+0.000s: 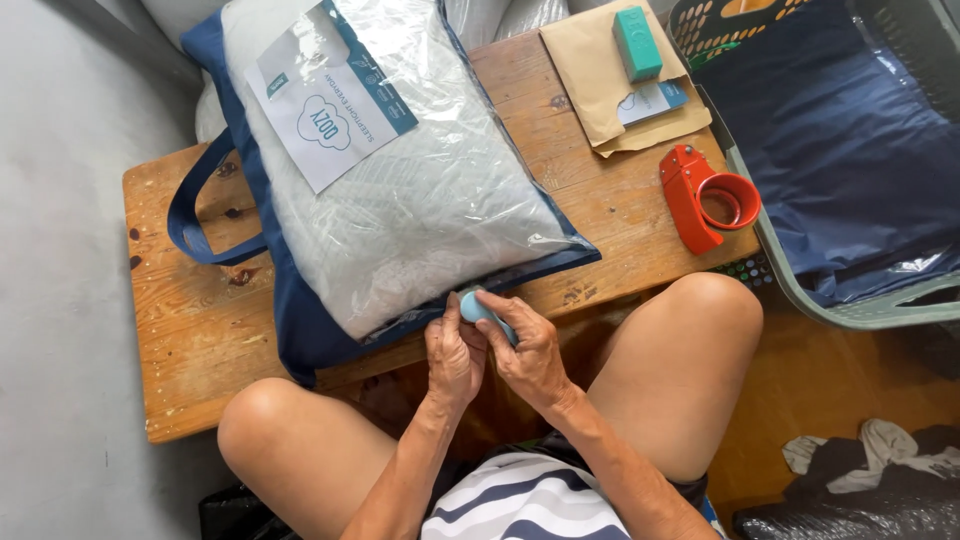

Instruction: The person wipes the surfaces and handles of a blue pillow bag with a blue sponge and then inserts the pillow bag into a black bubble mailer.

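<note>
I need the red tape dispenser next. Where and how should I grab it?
Probably by the handle end of the red tape dispenser, which points up-left, away from the round tape ring. Come from above with the right hand; the bare wooden table around it leaves room.

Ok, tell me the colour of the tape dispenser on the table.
The tape dispenser is red-orange, seen clearly in the head view.

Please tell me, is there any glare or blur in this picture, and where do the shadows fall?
Head view: daylight glares on the clear plastic front of the pillow bag; sharp focus across the wooden table and red tape dispenser; shadow beneath the table edge, behind the left hand and right hand; slight wide-angle bending at the edges.
</note>
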